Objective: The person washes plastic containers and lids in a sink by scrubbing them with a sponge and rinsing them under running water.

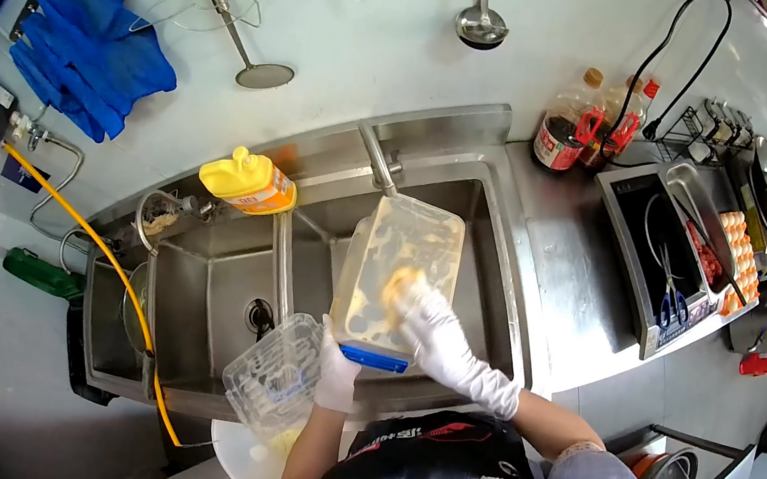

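A translucent plastic storage box with a blue latch is tilted over the right sink basin, below the faucet. White patches, perhaps suds, cover its surface. My left hand, in a white glove, grips the box's near left corner beside the latch. My right hand, also gloved in white, presses a yellowish sponge against the box; its fingertips are partly hidden. Just left of my left hand, a clear plastic container rests at the front edge of the sink.
A yellow detergent jug stands behind the basin divider. A yellow hose crosses the left side. Sauce bottles and an induction cooker are on the right counter. Below the sink's front shows a white basin.
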### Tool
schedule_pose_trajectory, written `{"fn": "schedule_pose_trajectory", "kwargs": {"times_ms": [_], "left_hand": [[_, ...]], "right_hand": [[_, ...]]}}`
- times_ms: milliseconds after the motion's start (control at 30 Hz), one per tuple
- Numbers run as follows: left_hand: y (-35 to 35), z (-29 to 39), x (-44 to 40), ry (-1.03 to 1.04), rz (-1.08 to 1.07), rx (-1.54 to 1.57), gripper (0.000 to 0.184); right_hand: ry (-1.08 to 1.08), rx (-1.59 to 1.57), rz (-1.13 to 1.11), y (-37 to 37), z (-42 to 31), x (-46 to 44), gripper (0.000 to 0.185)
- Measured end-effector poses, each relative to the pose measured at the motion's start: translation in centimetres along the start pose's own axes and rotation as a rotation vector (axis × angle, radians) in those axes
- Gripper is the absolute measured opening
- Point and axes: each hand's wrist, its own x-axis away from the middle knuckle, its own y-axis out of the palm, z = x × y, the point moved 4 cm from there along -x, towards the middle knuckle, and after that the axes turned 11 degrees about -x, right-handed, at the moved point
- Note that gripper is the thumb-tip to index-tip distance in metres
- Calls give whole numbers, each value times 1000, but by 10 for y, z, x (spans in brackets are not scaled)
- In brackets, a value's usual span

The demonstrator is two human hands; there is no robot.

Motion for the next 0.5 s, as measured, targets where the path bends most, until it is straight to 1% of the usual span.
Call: {"fn": "schedule_pose_trajectory", "kwargs": {"times_ms": [33, 67, 100, 167, 200, 233, 267, 333, 367, 400, 433, 467, 500], "left_hand": [[-2, 0, 1, -9, 3, -3, 59], [-2, 1, 2, -16, 23, -16, 59], [0, 1, 2, -19, 41, -26, 59], [3, 2, 2, -28, 65, -28, 58], [0, 0, -2, -32, 75, -58, 58], [-2, -1, -5, -33, 87, -84, 57], [2, -2, -6, -32, 30, -44, 56], [3, -3, -7, -61, 10, -15, 54], [2, -6, -6, -93, -7, 12, 51], [-2, -9, -8, -105, -34, 28, 51], [0, -10, -6, -108, -36, 26, 51], [4, -9, -2, -92, -33, -25, 52], [7, -8, 1, -75, -30, -76, 52]], "right_hand": [[-30, 19, -158, 6, -12, 8, 44], [-96, 85, -125, -5, -6, 2, 41], [-72, 16, -64, -17, 10, -12, 38], [187, 63, 85, -22, 64, -23, 37], [264, 25, 144, -18, 72, -21, 37], [180, -1, 204, -12, 54, -13, 37], [124, -189, 129, 9, 30, -1, 37], [-33, -271, -25, 17, -15, 2, 37], [-136, -165, -102, 10, -35, 1, 37], [-171, -110, -138, 6, -26, -6, 36], [-196, -72, -113, 5, -10, -14, 37], [-126, -176, -23, 2, 13, -29, 35], [-128, -52, 24, -8, 24, -45, 34]]}}
